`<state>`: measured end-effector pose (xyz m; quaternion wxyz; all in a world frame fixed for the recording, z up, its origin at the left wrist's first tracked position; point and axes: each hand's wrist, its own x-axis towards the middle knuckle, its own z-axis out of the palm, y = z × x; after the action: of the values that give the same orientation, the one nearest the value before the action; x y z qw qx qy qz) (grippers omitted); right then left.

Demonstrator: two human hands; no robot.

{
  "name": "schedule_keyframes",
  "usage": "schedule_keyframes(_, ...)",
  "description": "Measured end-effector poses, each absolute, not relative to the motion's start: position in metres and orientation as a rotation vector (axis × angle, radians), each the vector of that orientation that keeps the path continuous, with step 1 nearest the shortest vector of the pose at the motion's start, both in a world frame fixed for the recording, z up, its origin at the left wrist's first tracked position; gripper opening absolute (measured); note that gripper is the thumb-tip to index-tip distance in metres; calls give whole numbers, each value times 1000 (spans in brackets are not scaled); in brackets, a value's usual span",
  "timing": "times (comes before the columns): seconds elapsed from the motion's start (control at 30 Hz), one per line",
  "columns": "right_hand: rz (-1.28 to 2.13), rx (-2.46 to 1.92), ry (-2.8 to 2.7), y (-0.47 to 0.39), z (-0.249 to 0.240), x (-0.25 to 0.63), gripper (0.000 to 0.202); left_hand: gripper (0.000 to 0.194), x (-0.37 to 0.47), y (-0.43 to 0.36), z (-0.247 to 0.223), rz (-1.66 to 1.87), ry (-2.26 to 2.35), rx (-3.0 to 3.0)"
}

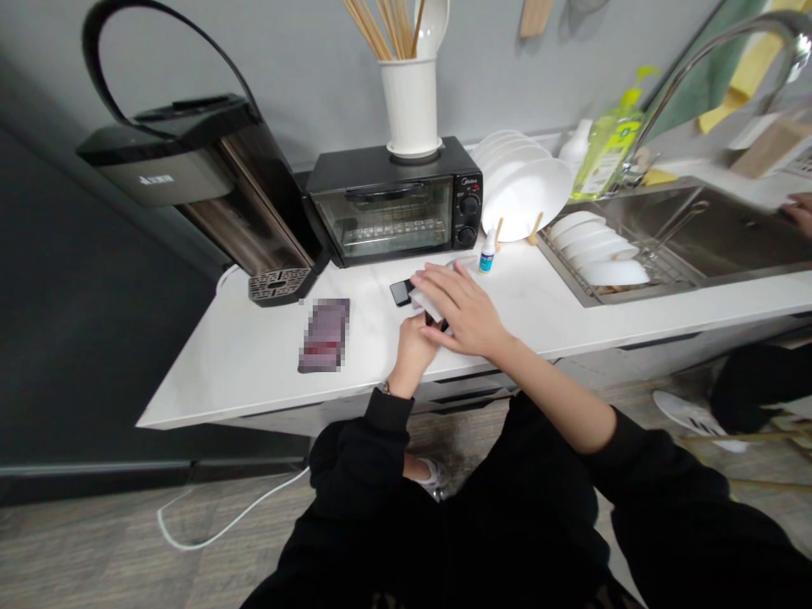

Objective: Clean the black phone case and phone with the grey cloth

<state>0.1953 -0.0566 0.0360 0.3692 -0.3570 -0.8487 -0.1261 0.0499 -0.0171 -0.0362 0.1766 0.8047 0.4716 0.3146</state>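
Note:
My left hand (415,345) is closed around a dark object, mostly hidden under my right hand. Over it, my right hand (466,315) presses a white cloth or tissue (431,302) against that object, its fingers together. Just left of the fingertips, a small dark flat item (401,293) lies on the white counter (254,372). A small white bottle with a blue label (487,252) stands behind my right hand. To the left, a blurred-out purplish rectangular object (325,336) rests on the counter.
A black toaster oven (393,211) carries a white utensil holder (411,106). The tall dispenser (247,194) stands left. Racked plates (526,199), a green soap bottle (610,144) and the sink (729,228) are right. Another person's hand (800,211) shows at the right edge.

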Motion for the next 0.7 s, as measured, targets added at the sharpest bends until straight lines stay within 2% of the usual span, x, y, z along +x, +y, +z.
schedule_keyframes(0.17, -268, -943, -2143, -57, 36, 197, 80, 28, 49, -19, -33, 873, 1346, 2292)
schedule_keyframes(0.37, -269, -993, -2071, -60, 41, 199, 66, 26, 50, -21, -32, 898, 1351, 2277)
schedule_keyframes(0.7, -271, -1050, -2083, -59, 42, 205, 74, 30, 48, -21, -33, 938, 1313, 2246)
